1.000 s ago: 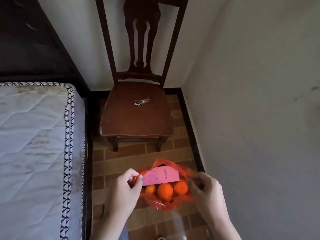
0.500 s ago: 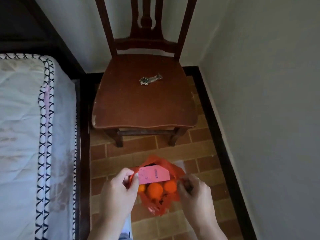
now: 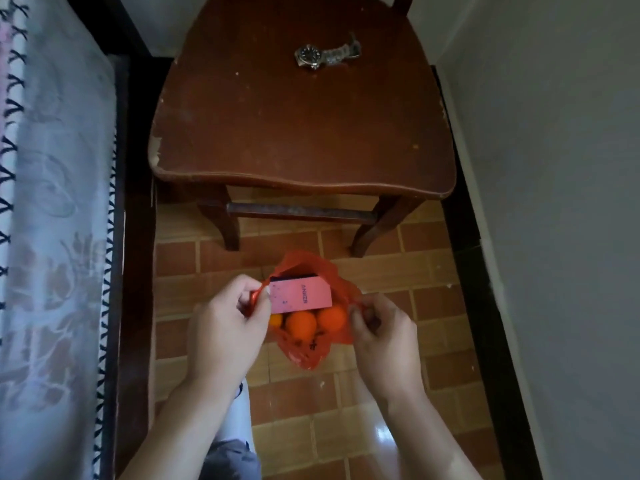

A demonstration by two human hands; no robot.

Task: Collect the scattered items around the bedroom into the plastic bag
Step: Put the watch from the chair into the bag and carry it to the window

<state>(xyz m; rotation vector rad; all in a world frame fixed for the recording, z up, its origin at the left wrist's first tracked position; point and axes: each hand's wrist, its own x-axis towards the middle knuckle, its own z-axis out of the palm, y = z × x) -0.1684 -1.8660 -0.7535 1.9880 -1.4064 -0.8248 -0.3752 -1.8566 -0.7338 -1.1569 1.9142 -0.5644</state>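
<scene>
Between the mattress (image 3: 52, 202) on the left and the wall (image 3: 561, 202) on the right I see a narrow strip of brick-pattern tiled floor (image 3: 398, 427), closed off ahead by a wooden chair (image 3: 298, 133); dark bed frame rail on one side, dark skirting on the other, so little open room sideways. The red plastic bag (image 3: 306, 351) hangs over the floor just in front of the chair's front legs, mouth held open. Left hand (image 3: 225, 330) pinches the left handle loop, fingers clenched on it; right hand (image 3: 384, 337) grips the right edge of the bag, fingers curled shut on the plastic. Inside: a pink Anker box (image 3: 300, 297) lying across the top, with oranges (image 3: 301, 323) under it, three visible. Bag is thin, translucent, crumpled at the bottom. A wristwatch (image 3: 325, 55) with metal bracelet lies on the chair seat near the back edge, well apart from the bag, nothing on the seat around it. Seat edge has chipped finish at the left front corner. A bit of my trouser leg shows at the bottom.
</scene>
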